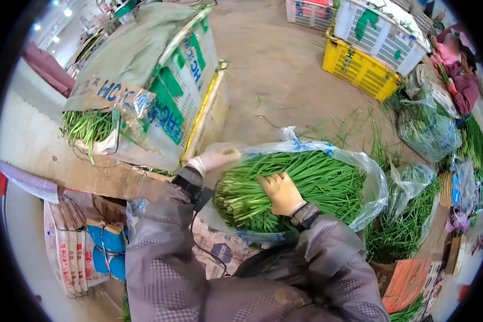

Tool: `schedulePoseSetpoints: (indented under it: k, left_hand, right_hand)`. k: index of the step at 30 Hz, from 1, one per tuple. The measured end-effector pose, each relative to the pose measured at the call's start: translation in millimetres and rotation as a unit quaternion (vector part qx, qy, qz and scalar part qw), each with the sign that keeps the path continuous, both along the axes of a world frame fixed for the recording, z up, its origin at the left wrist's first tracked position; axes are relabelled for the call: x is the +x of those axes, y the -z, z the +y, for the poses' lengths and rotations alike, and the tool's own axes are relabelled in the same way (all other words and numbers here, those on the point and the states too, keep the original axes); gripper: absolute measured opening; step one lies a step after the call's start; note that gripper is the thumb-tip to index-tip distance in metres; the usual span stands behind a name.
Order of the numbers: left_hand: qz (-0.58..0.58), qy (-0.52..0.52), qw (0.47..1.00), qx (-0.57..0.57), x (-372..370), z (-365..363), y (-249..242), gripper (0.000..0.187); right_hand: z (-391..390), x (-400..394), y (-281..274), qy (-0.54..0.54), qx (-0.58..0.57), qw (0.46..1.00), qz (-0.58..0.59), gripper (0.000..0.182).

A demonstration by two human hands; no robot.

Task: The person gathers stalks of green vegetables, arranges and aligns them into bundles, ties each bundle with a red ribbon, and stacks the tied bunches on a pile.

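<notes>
A large bundle of long green stalks, like chives [322, 177], lies in front of me with pale cut ends on the left. It sits in a clear plastic bag [378, 185], whose rim spreads around it. My gloved right hand [282, 194] presses on top of the stalks, fingers curled down into them. At the upper left rim of the bag is my gloved left hand [220, 158], smeared by motion. Whether its fingers grip the plastic cannot be made out.
A white crate [172, 102] with stalks under a plastic cover stands at left. White crates [367, 32] are stacked on a yellow crate [357, 67] at upper right. Bagged greens [426, 129] and loose greens [402, 228] lie at right, near another person [461, 78].
</notes>
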State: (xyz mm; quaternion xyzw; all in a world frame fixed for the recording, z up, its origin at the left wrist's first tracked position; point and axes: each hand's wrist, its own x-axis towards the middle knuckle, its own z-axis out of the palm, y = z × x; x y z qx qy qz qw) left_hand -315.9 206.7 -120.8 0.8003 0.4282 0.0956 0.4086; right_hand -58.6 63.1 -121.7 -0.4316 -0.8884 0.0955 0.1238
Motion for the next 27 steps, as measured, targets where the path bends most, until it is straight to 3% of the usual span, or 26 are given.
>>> schedulePoseSetpoints:
  k: [2,5,7,11,12,13,14,16,19,22,24,27]
  left_hand:
    - [0.071,-0.028,0.994,0.078,-19,7,22,0.033]
    - [0.071,-0.005,0.997,0.006,-25,-2,23,0.039]
    - [0.041,-0.016,0.998,-0.049,-2,-28,-11,0.043]
    - [0.067,0.124,0.982,-0.125,32,-60,-30,0.068]
    - [-0.027,0.176,0.983,-0.053,37,-70,-22,0.074]
    - [0.099,0.199,0.963,-0.155,46,-70,-48,0.085]
    - [0.019,0.198,0.959,-0.203,52,-71,-48,0.100]
    - [0.150,0.166,0.966,-0.125,58,-74,-57,0.123]
    - [0.174,0.168,0.970,-0.009,60,-86,-14,0.132]
    - [0.277,0.111,0.954,-0.015,69,-95,-2,0.129]
    - [0.250,0.099,0.963,0.014,62,-92,13,0.121]
    - [0.209,0.074,0.975,0.013,57,-87,16,0.098]
  right_hand:
    - [-7,5,2,-0.008,0.015,1.000,0.008,0.076]
    - [-14,8,-4,-0.013,0.030,0.999,0.012,0.079]
    - [-17,9,-5,-0.011,0.028,1.000,0.008,0.080]
    - [-15,7,-13,-0.010,0.036,0.999,-0.024,0.075]
    - [-11,6,-11,-0.001,0.050,0.998,-0.024,0.068]
    - [-7,3,-11,0.010,0.006,0.999,-0.045,0.062]
    - [0,2,-12,0.020,-0.037,0.997,-0.066,0.056]
    - [9,-3,-10,0.053,-0.031,0.992,-0.112,0.052]
    - [12,-11,-5,0.082,-0.089,0.978,-0.170,0.068]
    - [7,-16,12,0.126,-0.093,0.975,-0.155,0.091]
    - [-9,-16,19,0.140,0.035,0.985,-0.095,0.086]
    - [-22,0,-34,0.134,0.042,0.990,0.031,0.071]
